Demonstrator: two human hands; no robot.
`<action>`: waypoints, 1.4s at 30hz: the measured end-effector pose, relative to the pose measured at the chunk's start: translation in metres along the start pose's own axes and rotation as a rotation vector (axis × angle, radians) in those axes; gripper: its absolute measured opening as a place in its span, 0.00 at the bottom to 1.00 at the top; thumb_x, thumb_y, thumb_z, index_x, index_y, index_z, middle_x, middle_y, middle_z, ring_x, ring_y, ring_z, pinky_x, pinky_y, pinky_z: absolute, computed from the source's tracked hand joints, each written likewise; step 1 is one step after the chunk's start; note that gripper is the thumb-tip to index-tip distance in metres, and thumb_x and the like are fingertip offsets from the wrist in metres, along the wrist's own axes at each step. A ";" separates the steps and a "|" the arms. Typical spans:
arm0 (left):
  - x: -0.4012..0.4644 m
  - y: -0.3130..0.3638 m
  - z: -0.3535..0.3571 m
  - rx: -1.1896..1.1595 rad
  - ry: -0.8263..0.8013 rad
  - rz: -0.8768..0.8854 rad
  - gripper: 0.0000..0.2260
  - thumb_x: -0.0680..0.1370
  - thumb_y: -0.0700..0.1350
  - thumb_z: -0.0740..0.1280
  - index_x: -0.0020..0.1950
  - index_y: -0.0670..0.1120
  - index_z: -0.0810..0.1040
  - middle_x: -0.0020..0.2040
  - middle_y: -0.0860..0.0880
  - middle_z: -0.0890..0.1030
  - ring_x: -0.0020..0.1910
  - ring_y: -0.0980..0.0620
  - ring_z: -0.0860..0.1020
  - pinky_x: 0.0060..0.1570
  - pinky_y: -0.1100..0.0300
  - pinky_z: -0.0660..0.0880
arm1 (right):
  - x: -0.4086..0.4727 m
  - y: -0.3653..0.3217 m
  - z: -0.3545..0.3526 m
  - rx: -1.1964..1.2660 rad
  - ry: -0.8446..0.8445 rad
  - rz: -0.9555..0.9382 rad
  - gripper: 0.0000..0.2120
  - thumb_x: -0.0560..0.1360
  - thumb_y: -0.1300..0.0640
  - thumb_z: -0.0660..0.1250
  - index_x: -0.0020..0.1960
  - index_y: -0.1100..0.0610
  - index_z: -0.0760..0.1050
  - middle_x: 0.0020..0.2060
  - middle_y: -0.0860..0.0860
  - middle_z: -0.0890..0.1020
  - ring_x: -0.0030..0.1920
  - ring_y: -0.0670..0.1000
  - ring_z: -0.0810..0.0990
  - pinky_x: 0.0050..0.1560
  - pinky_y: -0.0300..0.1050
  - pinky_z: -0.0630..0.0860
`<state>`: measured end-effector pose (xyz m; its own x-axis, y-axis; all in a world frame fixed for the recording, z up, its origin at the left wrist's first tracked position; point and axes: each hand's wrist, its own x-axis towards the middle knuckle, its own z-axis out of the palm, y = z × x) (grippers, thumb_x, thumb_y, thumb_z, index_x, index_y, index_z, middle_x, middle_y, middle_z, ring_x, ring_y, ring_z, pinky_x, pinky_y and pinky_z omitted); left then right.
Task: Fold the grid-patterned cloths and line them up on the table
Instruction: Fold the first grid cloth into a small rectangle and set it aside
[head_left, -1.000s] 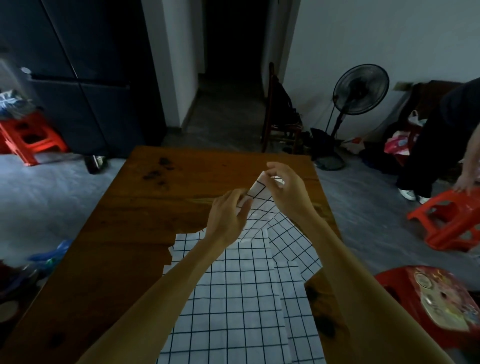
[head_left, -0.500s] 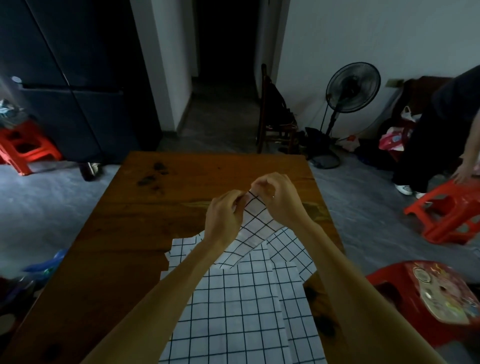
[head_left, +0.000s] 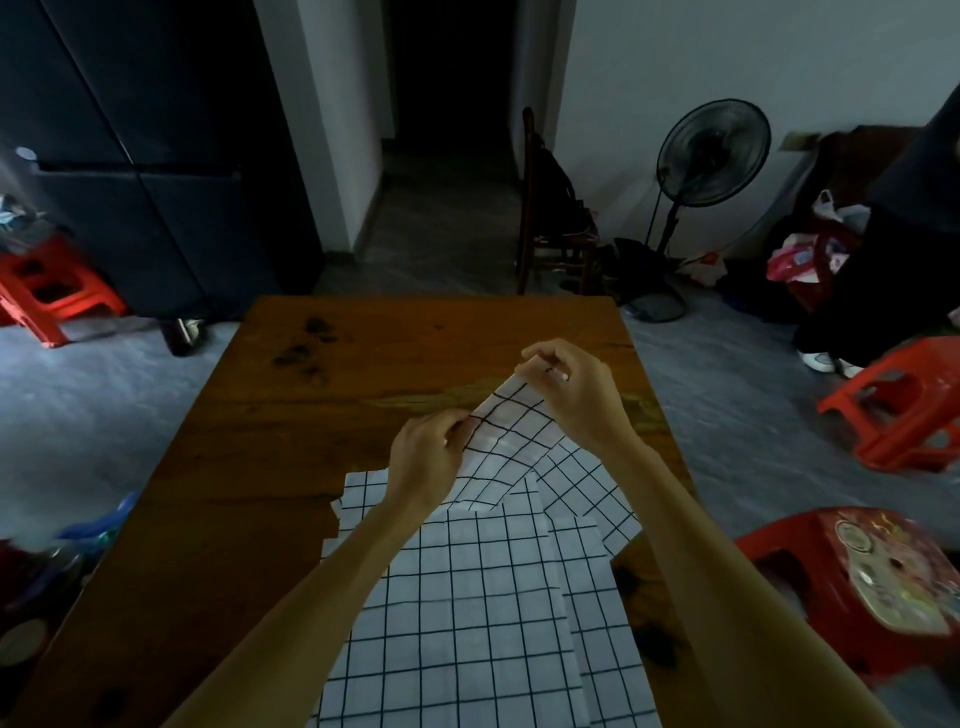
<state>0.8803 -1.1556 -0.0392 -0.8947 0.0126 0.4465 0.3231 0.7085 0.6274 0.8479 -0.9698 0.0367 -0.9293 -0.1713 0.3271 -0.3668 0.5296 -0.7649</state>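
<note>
Fingers (head_left: 540, 358) of your right hand (head_left: 576, 395) pinch the far corner of the lifted cloth (head_left: 506, 441), thumb and fingertips closed on its top edge above the tabletop (head_left: 291, 415). Your left hand (head_left: 423, 457) grips the same edge a little nearer to you and to the left, its fingers curled round the fabric so the strip between the two hands is drawn into a short slanted line. From that held edge the white, black-gridded cloth hangs down and toward you, raised off the wood at the top and sagging until its lower part meets the cloths lying flat beneath.

Under your forearms a larger grid-patterned cloth (head_left: 457, 613) is spread flat on the near half of the tabletop, running off the bottom of the view. Another gridded piece (head_left: 592, 493) pokes out at an angle on the right side, partly tucked under the others, near the right edge of the wood. The far half of the brown tabletop shows dark stains.

Beyond it stand a wooden chair (head_left: 540, 218) and a black pedestal fan (head_left: 711, 156) against the wall. Red plastic stools (head_left: 904, 410) sit on the grey floor to both sides, and a person in dark clothing stands at the far right.
</note>
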 end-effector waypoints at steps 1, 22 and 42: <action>0.003 0.000 -0.001 -0.003 0.000 0.008 0.04 0.77 0.41 0.67 0.50 0.44 0.81 0.40 0.51 0.82 0.35 0.56 0.76 0.39 0.53 0.78 | 0.001 0.000 -0.002 -0.028 -0.034 -0.006 0.07 0.77 0.54 0.67 0.53 0.55 0.77 0.44 0.41 0.78 0.44 0.34 0.76 0.44 0.25 0.71; -0.004 -0.023 -0.002 -0.044 -0.164 -0.008 0.06 0.78 0.42 0.66 0.52 0.46 0.82 0.42 0.52 0.83 0.36 0.59 0.78 0.35 0.62 0.75 | -0.028 0.021 0.013 0.066 0.049 0.150 0.05 0.76 0.52 0.68 0.41 0.46 0.78 0.29 0.56 0.79 0.23 0.43 0.65 0.22 0.32 0.57; -0.028 -0.049 -0.014 -0.169 -0.316 -0.156 0.05 0.78 0.43 0.65 0.50 0.46 0.81 0.43 0.55 0.81 0.42 0.62 0.78 0.44 0.67 0.75 | -0.037 0.042 0.012 -0.014 0.108 0.247 0.13 0.76 0.51 0.68 0.36 0.57 0.77 0.24 0.52 0.71 0.23 0.43 0.64 0.22 0.31 0.59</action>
<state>0.8941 -1.2004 -0.0741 -0.9796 0.1490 0.1352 0.1979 0.5932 0.7803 0.8660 -0.9512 -0.0139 -0.9805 0.0539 0.1890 -0.1278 0.5559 -0.8213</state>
